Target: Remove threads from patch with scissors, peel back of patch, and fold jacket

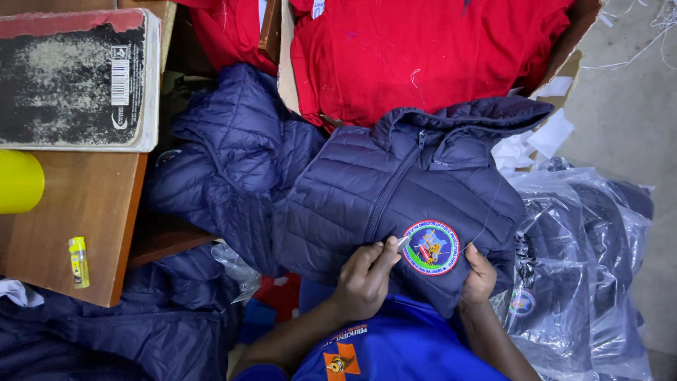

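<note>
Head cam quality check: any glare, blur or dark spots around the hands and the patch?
Head view: even, soft light; round patch sharp and readable as a shape. Left hand and right hand in focus, slight softness at fingertips. Glare on the plastic bags. Lower-left navy jackets fall into shadow. Mild wide-angle stretch at edges.

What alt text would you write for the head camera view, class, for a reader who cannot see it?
Two hands work at a round embroidered patch on a navy quilted jacket: the left hand pinches a small tool at the patch's edge, the right hand holds the fabric. Red garments lie behind, bagged jackets alongside, a wooden table opposite.
</note>
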